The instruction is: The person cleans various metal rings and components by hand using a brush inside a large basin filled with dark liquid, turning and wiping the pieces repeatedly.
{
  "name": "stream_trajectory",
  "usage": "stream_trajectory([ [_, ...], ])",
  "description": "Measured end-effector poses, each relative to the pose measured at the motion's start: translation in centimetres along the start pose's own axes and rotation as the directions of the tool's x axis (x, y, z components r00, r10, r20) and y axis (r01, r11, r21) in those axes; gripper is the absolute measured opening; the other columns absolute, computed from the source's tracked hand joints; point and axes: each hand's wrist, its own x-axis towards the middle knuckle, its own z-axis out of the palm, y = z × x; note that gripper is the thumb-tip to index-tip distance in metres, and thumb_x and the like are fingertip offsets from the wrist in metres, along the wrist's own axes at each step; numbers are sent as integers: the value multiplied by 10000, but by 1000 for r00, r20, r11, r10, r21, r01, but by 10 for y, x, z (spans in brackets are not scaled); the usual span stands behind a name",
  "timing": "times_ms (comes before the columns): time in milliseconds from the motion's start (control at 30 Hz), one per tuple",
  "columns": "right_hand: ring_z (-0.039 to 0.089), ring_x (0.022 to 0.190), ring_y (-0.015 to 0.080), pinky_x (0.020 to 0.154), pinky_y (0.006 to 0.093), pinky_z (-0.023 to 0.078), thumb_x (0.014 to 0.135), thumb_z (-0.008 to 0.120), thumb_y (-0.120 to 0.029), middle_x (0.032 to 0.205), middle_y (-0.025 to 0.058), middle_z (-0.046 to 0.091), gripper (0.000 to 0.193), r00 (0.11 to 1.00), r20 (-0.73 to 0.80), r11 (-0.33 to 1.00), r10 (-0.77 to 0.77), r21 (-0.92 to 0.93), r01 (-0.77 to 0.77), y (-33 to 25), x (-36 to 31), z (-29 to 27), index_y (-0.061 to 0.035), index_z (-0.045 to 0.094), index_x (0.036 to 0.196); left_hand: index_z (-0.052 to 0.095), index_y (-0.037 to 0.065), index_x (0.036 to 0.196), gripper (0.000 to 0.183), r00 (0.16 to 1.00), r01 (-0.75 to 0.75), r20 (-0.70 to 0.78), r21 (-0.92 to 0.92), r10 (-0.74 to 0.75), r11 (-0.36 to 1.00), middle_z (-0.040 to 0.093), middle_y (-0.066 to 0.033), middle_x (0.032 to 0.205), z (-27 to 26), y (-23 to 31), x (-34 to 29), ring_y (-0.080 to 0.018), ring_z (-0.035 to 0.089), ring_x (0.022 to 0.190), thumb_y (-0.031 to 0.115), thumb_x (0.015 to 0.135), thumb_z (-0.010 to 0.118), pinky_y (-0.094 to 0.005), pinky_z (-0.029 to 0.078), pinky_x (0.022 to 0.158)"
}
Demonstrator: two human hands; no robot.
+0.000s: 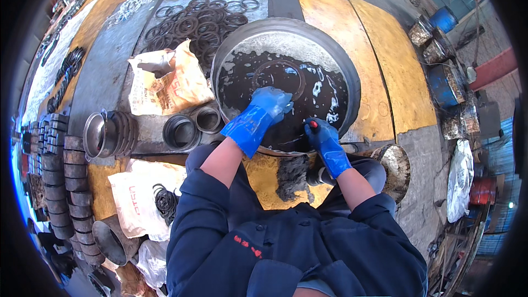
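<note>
A large round metal basin (352, 71) stands in front of me, holding dark liquid with patches of foam. My left hand (270, 103), in a blue rubber glove, is closed over the near edge of a dark ring (302, 82) at the liquid's surface. Its fingertips are partly hidden. Near the basin's right front rim, my gloved right hand (323, 136) is wrapped round a tool with a red handle end (313, 124). The rest of that tool is hidden, so its kind does not show.
Many dark rings (206, 19) lie heaped behind the basin's left side. An opened paper sack (176, 91), short metal cylinders (181, 132) and flanged rings (113, 135) stand left. Nearer lies another sack (137, 198) with small black rings (165, 202). A crusted bucket (393, 170) is by my right knee.
</note>
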Motion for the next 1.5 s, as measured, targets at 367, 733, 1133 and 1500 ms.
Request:
stream_trajectory([
  [367,679,935,352,835,448,534,853,663,-348,1027,139,711,291,999,34,1000,20,-23,-19,-8,2,1,-152,714,1062,682,154,881,106,981,-181,71,-11,181,983,696,-87,845,-11,44,-22,-301,696,814,212,829,611,-437,560,691],
  [733,700,859,337,795,445,553,834,686,-340,971,134,722,291,989,-147,1000,-16,-10,15,-4,-3,7,-147,723,1048,638,72,1143,352,869,191,-480,104,-119,976,679,-187,1031,-170,-56,56,-364,656,970,270,852,626,-452,529,839],
  [1133,669,990,345,882,423,528,864,664,-364,1060,149,705,326,996,12,966,87,243,-87,10,7,8,-136,709,1093,622,65,1191,535,881,474,134,-226,-455,851,670,-217,1114,35,-15,11,-370,647,1048,413,793,703,-430,511,905],
  [1500,704,887,163,830,293,536,853,728,-202,940,81,737,241,914,21,416,405,886,-204,14,80,-42,-62,715,1048,650,2,1115,546,719,622,108,-540,-687,567,715,-129,947,101,-123,27,-223,682,843,303,713,865,-354,542,769],
])
